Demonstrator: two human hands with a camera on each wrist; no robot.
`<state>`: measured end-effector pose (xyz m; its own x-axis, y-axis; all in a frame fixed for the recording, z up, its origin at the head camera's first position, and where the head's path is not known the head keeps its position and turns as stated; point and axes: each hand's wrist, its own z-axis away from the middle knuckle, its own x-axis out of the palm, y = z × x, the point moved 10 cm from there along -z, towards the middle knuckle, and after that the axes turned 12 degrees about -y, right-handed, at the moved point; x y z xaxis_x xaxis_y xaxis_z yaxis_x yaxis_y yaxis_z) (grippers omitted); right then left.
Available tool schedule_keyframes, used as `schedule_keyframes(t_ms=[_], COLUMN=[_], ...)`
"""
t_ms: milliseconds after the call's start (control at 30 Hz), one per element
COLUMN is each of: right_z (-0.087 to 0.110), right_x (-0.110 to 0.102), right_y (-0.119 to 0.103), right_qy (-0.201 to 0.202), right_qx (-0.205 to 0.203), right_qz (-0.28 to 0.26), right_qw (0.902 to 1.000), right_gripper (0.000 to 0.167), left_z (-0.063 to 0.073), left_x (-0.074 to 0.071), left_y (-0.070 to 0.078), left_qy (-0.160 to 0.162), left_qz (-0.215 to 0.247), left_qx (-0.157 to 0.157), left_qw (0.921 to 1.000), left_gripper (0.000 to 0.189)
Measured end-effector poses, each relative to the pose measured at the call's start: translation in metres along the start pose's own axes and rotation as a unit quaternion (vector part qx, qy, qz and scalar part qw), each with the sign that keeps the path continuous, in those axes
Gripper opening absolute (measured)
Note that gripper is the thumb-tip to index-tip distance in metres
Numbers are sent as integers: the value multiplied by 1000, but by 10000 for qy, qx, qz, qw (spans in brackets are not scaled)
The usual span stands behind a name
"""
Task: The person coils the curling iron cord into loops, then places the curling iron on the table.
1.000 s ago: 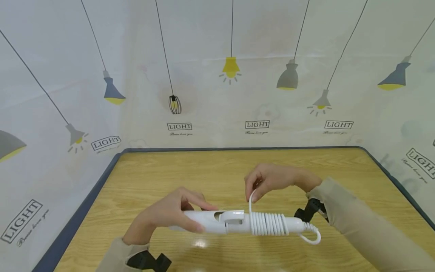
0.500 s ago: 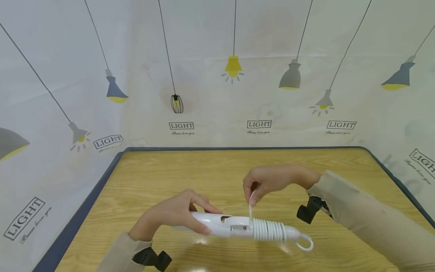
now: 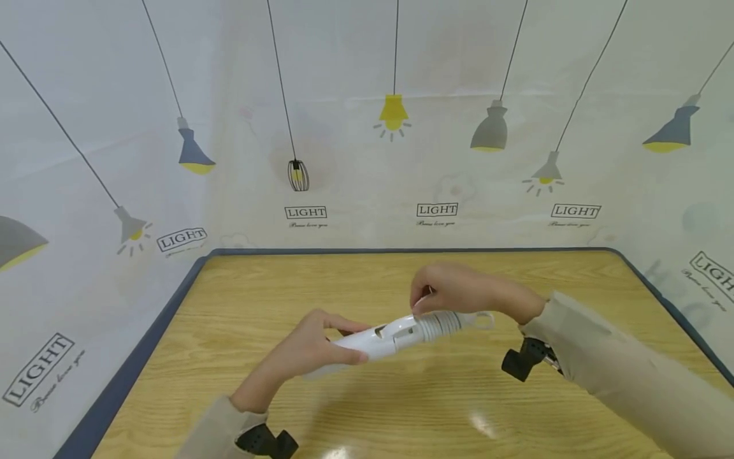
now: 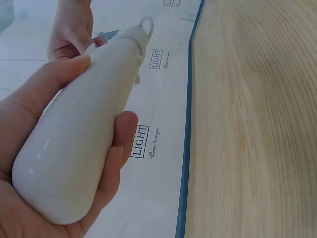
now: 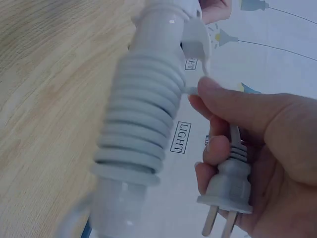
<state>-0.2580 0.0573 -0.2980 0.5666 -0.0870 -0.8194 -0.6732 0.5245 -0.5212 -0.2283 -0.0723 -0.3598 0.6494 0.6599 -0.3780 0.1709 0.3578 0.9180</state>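
My left hand (image 3: 312, 347) grips the smooth, wide end of a white wand-shaped electric appliance (image 3: 373, 343) with a thumb lever (image 5: 198, 44); its exact kind is unclear. The left wrist view shows fingers and thumb around the rounded body (image 4: 74, 134). A white power cord (image 5: 141, 111) is wound in several close coils around the narrower handle. At the lever end of the coils, my right hand (image 3: 455, 290) pinches the cord between thumb and finger. The two-pin plug (image 5: 229, 183) lies within that hand's curled fingers. A short cord loop (image 3: 486, 320) sticks out at the handle's end.
Below the hands is a wood-grain tabletop (image 3: 516, 395) with a dark blue edge (image 3: 367, 252). White sheets (image 3: 355, 140) printed with lamps and "LIGHT" labels stand around its back and sides. Black wrist cameras (image 3: 522, 363) sit on both forearms.
The appliance has moved up and away from me, its coiled end tilting upward. My right hand is now close against the coils, with less free cord showing between them.
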Motion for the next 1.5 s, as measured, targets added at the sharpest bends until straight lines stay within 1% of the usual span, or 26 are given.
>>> schedule_keyframes(t_ms=[100,233,333,433,533,600,667,733,833,933,1000,1100,1167,1233,1333,1467,1500], right_z=[6,13,17,21,27,31,35,39,47,54,59,66,68,68,64,59,58], right_x=[-6,-9,-9,-7,-3,-1,3,6,11,15,16,15,16,17,22,37,41], right_y=[0,-5,-9,-9,-6,-4,-1,2,10,20,25,27,29,32,40,53,56], right_qy=[386,705,949,1205,1495,1773,2069,2410,2889,3353,3643,3990,4087,4043,3770,3341,3253], right_qx=[199,236,256,323,394,344,237,67,-103,-165,-138,-69,-25,-42,-86,46,82], right_qz=[208,372,522,467,145,-55,-358,-666,-1198,-1522,-1393,-722,-280,-72,-190,-346,-383], right_qw=[9988,9965,9938,9911,9879,9835,9774,9682,9498,9296,9207,9141,9122,9146,9260,9419,9448], right_gripper=[6,11,15,20,27,31,35,36,35,31,29,28,29,29,28,28,28], left_z=[0,1,0,-1,-3,-5,-6,-6,-7,-9,-11,-15,-19,-23,-31,-41,-41], left_x=[-5,-13,-17,-18,-19,-21,-24,-25,-26,-25,-23,-19,-17,-14,-9,0,2], left_y=[-1,-4,-6,-9,-12,-15,-17,-19,-20,-19,-18,-19,-23,-28,-43,-64,-65], left_qy=[333,690,887,980,1100,1206,1311,1389,1441,1412,1335,1214,1184,1151,1073,869,826], left_qz=[55,149,204,386,601,704,716,735,823,989,1148,1386,1491,1527,1579,1558,1532], left_qx=[-137,-221,-266,-284,-264,-263,-273,-314,-339,-200,-70,79,117,108,-27,-284,-345], left_qw=[9993,9973,9955,9940,9918,9899,9884,9871,9856,9848,9844,9828,9816,9815,9816,9836,9841], left_gripper=[40,41,39,40,41,41,41,41,41,41,41,42,42,42,41,41,41])
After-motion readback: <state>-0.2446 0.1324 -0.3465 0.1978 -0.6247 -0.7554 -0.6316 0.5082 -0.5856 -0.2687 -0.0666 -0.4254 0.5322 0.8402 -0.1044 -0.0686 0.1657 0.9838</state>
